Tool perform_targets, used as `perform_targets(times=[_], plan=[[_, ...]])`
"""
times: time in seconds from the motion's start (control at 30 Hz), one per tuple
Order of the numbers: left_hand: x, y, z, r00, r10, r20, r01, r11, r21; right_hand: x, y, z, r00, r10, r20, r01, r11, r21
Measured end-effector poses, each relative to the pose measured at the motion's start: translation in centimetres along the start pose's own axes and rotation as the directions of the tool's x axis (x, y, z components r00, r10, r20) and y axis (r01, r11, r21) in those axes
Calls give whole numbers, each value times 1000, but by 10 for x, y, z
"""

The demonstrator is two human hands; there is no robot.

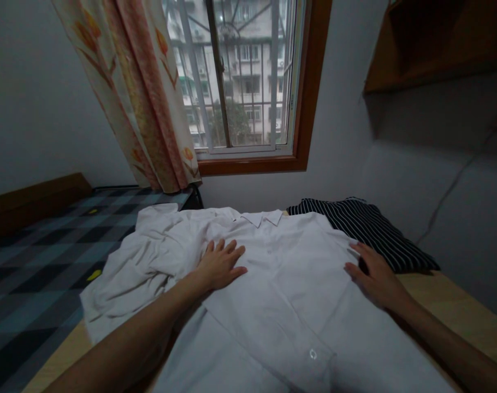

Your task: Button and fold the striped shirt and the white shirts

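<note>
A white collared shirt [289,284] lies spread out face up on a wooden surface [457,305], collar toward the window. My left hand [222,266] rests flat on its left chest area, fingers stretched out. My right hand [375,278] lies flat at the shirt's right edge, fingers extended, touching the fabric near the shoulder. A rumpled white sleeve or second white cloth [142,262] is bunched to the left of my left hand.
A dark striped garment [367,226] lies at the back right beside the shirt. A checked blue bed cover [35,256] stretches to the left. Behind are a barred window [240,76], a flowered curtain [137,93] and a wooden shelf [437,43] on the right wall.
</note>
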State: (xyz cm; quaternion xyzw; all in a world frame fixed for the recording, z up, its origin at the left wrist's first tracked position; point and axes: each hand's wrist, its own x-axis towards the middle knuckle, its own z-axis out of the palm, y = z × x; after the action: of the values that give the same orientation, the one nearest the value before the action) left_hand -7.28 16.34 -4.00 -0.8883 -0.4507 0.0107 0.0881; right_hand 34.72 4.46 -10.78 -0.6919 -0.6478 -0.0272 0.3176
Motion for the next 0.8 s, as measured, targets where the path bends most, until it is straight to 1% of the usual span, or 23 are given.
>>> perform_targets(times=[0.03, 0.07, 0.1, 0.13, 0.17, 0.2, 0.23, 0.27, 0.3, 0.33, 0.37, 0.4, 0.43, 0.5, 0.53, 0.6, 0.67, 0.7, 0.77, 0.8], plan=[[3, -1, -8, 999, -19, -50, 19, 1000, 2, 9, 3, -4, 993, 102, -56, -98, 993, 72], [6, -5, -18, 991, -58, -119, 59, 998, 7, 19, 5, -7, 973, 214, -89, -199, 968, 150], [9, -10, -27, 973, -118, -197, 123, 992, 11, 29, 6, -10, 945, 317, -82, -291, 927, 235], [13, -17, -35, 942, -196, -271, 206, 978, 9, 39, 6, -11, 917, 397, -36, -366, 873, 321], [16, -26, -42, 902, -283, -325, 297, 955, -6, 49, 4, -10, 892, 451, 32, -426, 814, 396], [20, -37, -47, 860, -372, -348, 385, 922, -34, 58, 1, -9, 871, 480, 102, -471, 759, 450], [23, -48, -48, 827, -454, -330, 458, 886, -72, 65, -3, -7, 855, 494, 160, -504, 718, 479], [25, -59, -48, 813, -518, -268, 508, 854, -111, 71, -8, -5, 844, 497, 201, -527, 698, 485], [26, -68, -45, 815, -552, -178, 534, 834, -144, 76, -11, -3, 841, 492, 226, -536, 698, 475], [27, -77, -40, 824, -559, -90, 540, 824, -169, 80, -14, -2, 846, 480, 231, -530, 715, 456], [27, -83, -34, 837, -547, -28, 533, 825, -186, 83, -15, -1, 863, 457, 216, -505, 748, 430], [26, -87, -28, 845, -534, -2, 524, 830, -194, 85, -14, 0, 885, 429, 182, -466, 792, 394], [26, -89, -22, 849, -528, -7, 517, 834, -193, 86, -11, 0, 907, 400, 134, -421, 840, 341], [24, -87, -13, 843, -535, -52, 521, 838, -164, 85, -4, -1, 940, 339, 41, -341, 921, 190], [24, -84, -10, 841, -537, -65, 525, 839, -142, 84, -2, -2, 951, 307, 22, -308, 946, 102], [24, -79, -8, 848, -526, -61, 519, 849, -101, 78, -5, -6, 967, 253, 29, -251, 966, -66], [26, -78, -10, 859, -510, -44, 504, 858, -95, 71, -21, -11, 984, 177, 9, -171, 963, -207], [27, -79, -12, 864, -503, -31, 497, 861, -113, 66, -35, -13, 993, 117, -18, -117, 959, -259], [29, -85, -18, 868, -496, 5, 488, 853, -183, 56, -73, -18, 997, -40, -61, 20, 954, -298], [30, -89, -21, 870, -493, 20, 484, 845, -227, 50, -96, -19, 991, -126, -54, 106, 954, -279]])
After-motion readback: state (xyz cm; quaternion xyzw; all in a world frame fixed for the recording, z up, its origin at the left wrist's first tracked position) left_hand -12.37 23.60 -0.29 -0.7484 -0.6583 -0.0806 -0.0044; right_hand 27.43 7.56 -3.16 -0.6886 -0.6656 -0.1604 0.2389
